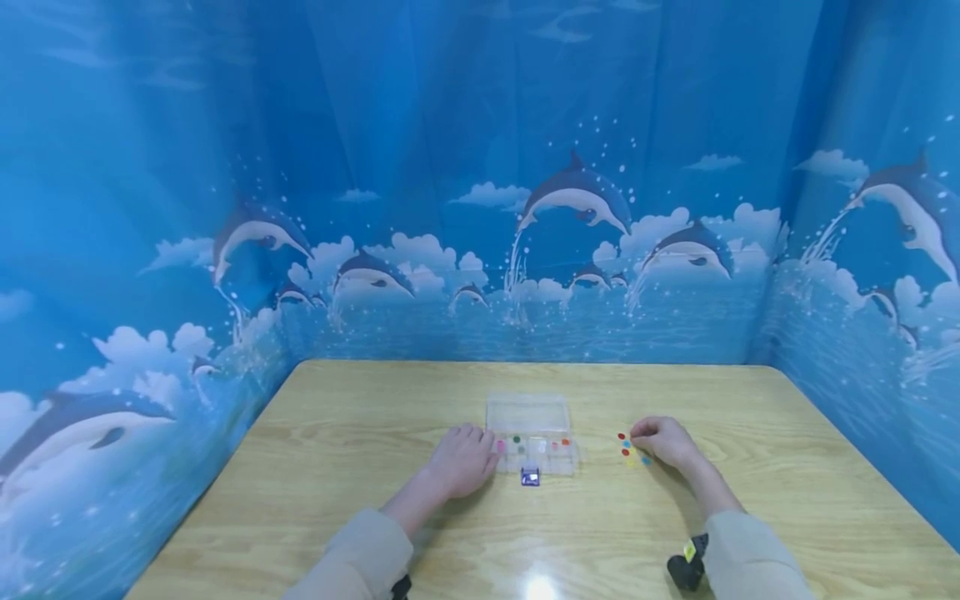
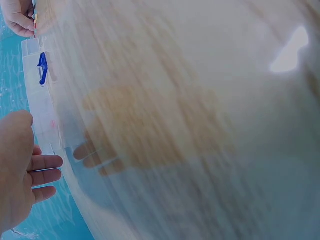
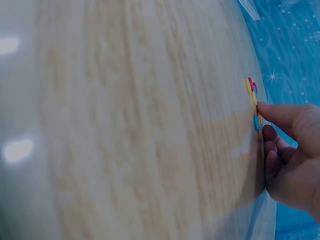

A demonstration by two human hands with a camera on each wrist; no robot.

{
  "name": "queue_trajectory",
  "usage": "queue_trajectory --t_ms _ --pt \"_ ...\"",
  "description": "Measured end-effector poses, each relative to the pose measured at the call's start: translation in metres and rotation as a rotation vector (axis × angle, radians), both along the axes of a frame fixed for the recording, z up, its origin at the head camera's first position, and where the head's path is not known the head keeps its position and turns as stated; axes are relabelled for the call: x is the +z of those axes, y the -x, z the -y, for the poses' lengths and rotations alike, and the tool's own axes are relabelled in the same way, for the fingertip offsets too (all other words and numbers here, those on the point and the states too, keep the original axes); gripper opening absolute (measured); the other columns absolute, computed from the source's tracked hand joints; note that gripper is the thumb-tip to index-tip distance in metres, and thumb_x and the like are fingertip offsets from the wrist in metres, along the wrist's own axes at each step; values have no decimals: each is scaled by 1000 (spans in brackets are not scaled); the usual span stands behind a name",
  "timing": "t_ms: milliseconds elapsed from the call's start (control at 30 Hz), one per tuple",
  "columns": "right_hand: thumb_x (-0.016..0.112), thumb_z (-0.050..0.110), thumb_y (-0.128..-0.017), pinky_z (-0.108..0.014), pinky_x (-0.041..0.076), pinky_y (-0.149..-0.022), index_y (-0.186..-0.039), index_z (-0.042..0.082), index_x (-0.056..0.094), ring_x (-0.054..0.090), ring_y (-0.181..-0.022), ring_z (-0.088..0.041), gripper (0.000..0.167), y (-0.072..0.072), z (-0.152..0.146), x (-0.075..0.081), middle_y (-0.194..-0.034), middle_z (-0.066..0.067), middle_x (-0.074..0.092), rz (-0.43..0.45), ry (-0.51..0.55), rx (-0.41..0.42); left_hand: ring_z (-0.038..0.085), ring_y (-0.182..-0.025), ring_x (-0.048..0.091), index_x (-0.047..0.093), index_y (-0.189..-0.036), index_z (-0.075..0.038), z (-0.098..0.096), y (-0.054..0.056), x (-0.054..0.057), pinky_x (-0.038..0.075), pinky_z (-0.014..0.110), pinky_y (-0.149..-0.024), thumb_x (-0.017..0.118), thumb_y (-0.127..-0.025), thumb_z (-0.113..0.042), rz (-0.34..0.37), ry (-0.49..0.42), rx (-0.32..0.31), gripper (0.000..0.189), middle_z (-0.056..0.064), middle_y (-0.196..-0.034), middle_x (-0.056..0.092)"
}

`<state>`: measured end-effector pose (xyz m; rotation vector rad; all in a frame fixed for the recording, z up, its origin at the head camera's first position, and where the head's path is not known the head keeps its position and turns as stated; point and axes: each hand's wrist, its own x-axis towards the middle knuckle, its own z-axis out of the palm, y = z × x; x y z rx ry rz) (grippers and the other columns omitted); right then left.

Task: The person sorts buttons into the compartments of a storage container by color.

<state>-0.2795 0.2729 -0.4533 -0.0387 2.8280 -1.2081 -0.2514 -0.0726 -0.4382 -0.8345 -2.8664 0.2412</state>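
Note:
A clear plastic compartment box (image 1: 504,467) lies on the table with its lid (image 1: 527,412) folded back. Small pink, green and orange pieces show inside it. My left hand (image 1: 463,460) rests at the box's left edge; in the left wrist view several fingers extend loosely beside it. At the box's front is a blue latch-like part (image 2: 43,68). Right of the box, my right hand (image 1: 666,442) reaches palm down to a loose group of small round pieces (image 3: 256,122), red, blue and yellow. Thumb and fingertips touch or nearly touch them; whether one is pinched is unclear.
The wooden table (image 1: 360,417) extends around the box to rounded far corners. A blue curtain (image 1: 420,167) printed with dolphins hangs behind and along both sides. A black wrist-camera mount (image 1: 686,569) sits by my right sleeve, above the table.

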Motion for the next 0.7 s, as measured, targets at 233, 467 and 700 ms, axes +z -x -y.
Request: queue_trajectory --t_ms 233,467,700 --pt "60 2 -85 -42 46 -75 -93 -6 61 55 -83 -26 11 -1 1 -1 -87 -11 60 -43 -37 24 21 -95 55 54 -104 -9 1 -1 -1 45 36 -87 35 -100 -36 6 -13 -1 33 6 -96 58" --pt "61 5 -85 -34 43 -67 -86 -3 60 52 -78 -23 8 -2 -1 -2 -81 -9 58 -36 -39 10 21 -96 55 54 -105 -9 1 -1 -2 45 36 -89 35 -100 -36 19 -26 -1 33 7 -97 58" --pt "59 8 -87 -32 42 -60 -88 -2 61 50 -70 -19 10 -2 -2 3 -81 -8 57 0 51 -28 22 -94 55 54 -107 -7 1 1 -2 45 36 -88 34 -100 -35 3 -26 -9 35 7 -96 58"
